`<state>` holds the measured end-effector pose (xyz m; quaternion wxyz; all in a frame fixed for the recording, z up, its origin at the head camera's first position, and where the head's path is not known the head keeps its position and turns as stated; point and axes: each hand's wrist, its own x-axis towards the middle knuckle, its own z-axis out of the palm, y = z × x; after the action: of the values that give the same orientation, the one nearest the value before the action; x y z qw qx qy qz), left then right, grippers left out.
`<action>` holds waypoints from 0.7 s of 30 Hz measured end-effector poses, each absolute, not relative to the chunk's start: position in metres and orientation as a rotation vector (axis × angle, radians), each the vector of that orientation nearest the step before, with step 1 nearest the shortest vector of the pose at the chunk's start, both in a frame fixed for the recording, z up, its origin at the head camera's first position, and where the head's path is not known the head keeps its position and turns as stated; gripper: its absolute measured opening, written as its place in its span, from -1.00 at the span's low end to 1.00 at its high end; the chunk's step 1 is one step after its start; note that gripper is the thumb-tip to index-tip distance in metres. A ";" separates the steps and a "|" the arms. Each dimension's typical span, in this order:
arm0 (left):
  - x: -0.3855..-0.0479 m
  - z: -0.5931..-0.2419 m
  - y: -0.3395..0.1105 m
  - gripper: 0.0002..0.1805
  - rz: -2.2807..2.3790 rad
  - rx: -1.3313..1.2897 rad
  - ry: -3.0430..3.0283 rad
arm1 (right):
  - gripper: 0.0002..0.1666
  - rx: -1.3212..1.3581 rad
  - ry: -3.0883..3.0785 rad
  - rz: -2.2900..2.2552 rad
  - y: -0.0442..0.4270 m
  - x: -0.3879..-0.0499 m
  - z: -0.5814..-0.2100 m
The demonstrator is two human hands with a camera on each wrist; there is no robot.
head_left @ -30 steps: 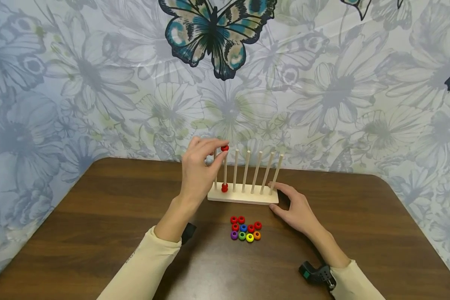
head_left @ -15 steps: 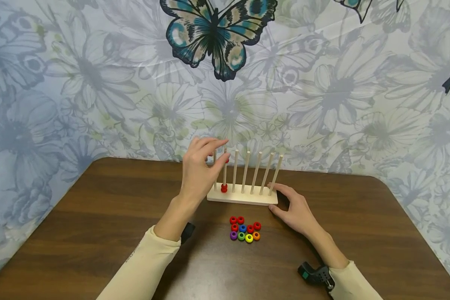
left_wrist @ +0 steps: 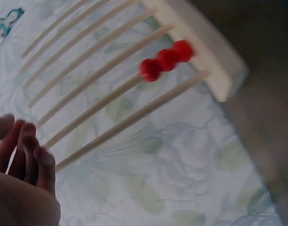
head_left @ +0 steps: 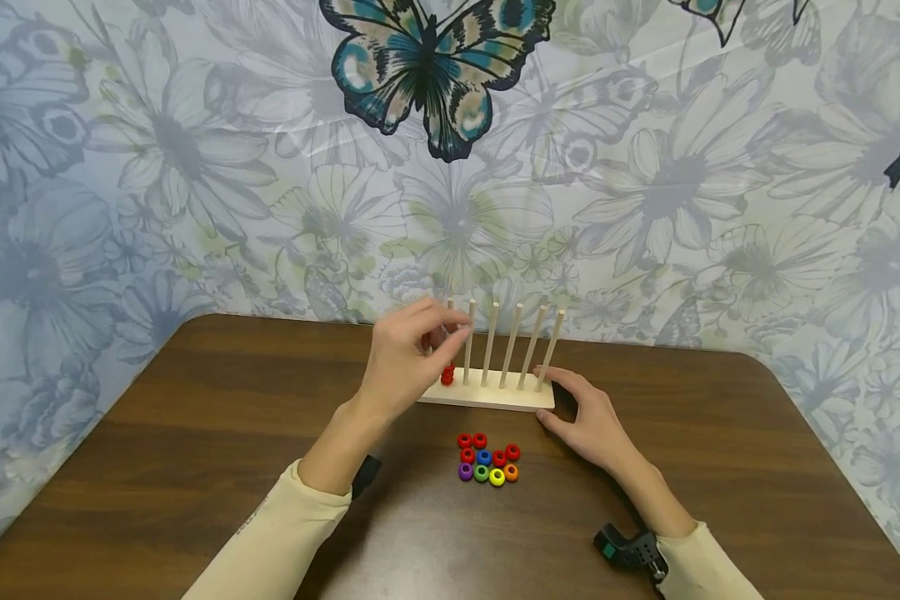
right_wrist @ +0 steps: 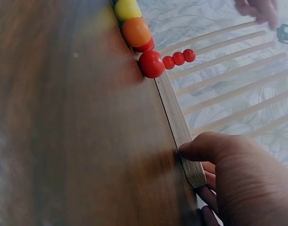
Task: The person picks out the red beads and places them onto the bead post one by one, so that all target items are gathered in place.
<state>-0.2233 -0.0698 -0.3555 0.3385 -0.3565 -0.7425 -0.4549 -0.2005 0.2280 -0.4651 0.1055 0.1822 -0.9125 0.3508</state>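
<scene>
A pale wooden peg rack (head_left: 487, 399) stands on the table with a row of upright rods. Three red beads (left_wrist: 168, 60) are stacked at the foot of the second rod from the left, clearest in the left wrist view. Beside the upper part of the left rods hovers my left hand (head_left: 408, 358), its fingers loosely bent and nothing visible between them; it hides part of the rack in the head view. My right hand (head_left: 588, 417) grips the right end of the base, thumb on the front edge and fingers behind.
In front of the rack lie loose beads: several red beads (head_left: 499, 458), a blue bead (head_left: 483, 457), a purple bead (head_left: 466, 472), a green bead (head_left: 482, 473), a yellow bead (head_left: 497, 477) and an orange bead (head_left: 512, 472). A patterned wall covering (head_left: 270, 208) rises behind the brown table (head_left: 195, 450).
My left hand let go of a red bead at the second rod's top; it slid down onto the two below. That hand then lowered slightly. The right hand kept its grip.
</scene>
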 end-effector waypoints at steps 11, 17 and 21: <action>-0.216 -0.387 -0.077 -0.91 -1.053 -1.256 -2.468 | -0.29 0.520 -2.713 1.055 0.230 -0.199 -0.464; -0.214 -0.398 -0.074 -0.91 -0.931 -1.419 -2.789 | -0.29 0.535 -2.700 1.060 0.230 -0.199 -0.464; -0.211 -0.403 -0.070 -0.92 -0.902 -1.455 -2.886 | -0.30 0.541 -2.695 1.057 0.229 -0.200 -0.464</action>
<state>-0.2105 -0.0698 -0.4033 -0.1066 -0.4312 -0.8551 -0.2673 -0.1996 0.2285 -0.4639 0.0982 0.1828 -0.9107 0.3570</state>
